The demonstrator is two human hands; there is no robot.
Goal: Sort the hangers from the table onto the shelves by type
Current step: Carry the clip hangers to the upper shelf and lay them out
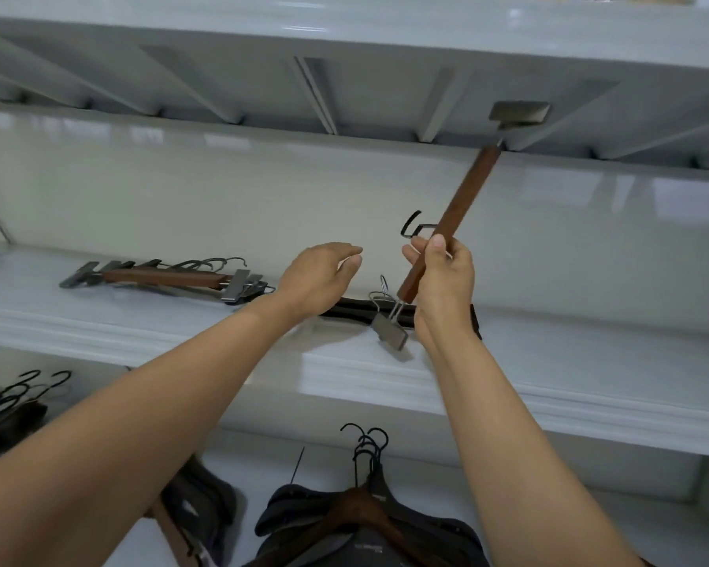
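The right hand grips a wooden clip hanger by its bar, tilted steeply, its top clip touching or just under the upper shelf, its lower clip hanging just above the middle shelf. The left hand hovers beside it, fingers relaxed, holding nothing. Dark hangers lie under both hands; a stack of clip hangers sits well left, with bare shelf between and to the right. Below, on the coat hangers, small labels are too small to read.

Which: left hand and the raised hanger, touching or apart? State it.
Apart. Head view: bare wall shows between the left hand and the hanger the right hand grips.
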